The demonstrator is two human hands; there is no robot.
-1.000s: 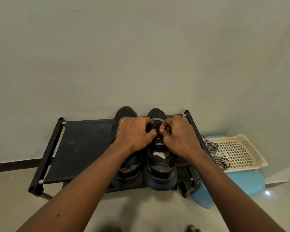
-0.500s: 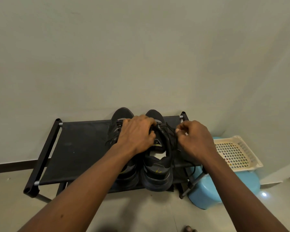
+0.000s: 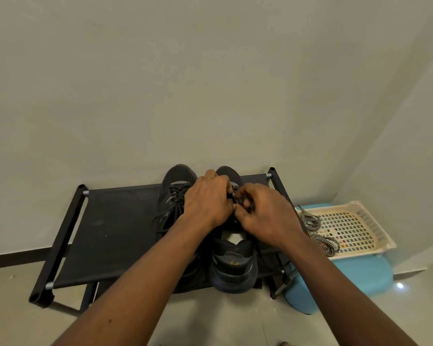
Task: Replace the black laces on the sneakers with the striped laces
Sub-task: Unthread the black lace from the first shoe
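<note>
**Head view.**

- Item: worked sneaker (image 3: 233,265), black, standing heel toward you on the fabric shoe rack (image 3: 115,233), touching the second sneaker (image 3: 176,177) on its left.
- Item: black lace (image 3: 238,201), threaded in the worked sneaker. Only a short dark stretch showed between your fingers. The second sneaker's own lacing was in place and loosely spread.
- Your left hand (image 3: 208,203): fingers curled down over the upper lacing, thumb tucked in toward the lace. It appeared to pinch the lace, though the knuckles hid the contact itself.
- Your right hand (image 3: 265,216): fingertips drawn tight together around the same stretch of lace, nearly touching your left.
- Item: striped laces (image 3: 310,221), two coiled bundles at the near end of the cream tray (image 3: 383,236), which sat on a blue stool (image 3: 348,275) just beside the rack. Neither hand was near them.

**Handling, as judged.**

- The lace was likely light, limp and slightly grippy. It would drag through the eyelets rather than slide.
- Best hold: a fingertip pinch close to the eyelet or at the stiff tip, with one hand steadying the soft upper.
- The sneaker looked light enough to shift on the slack fabric if you pulled hard.
</note>
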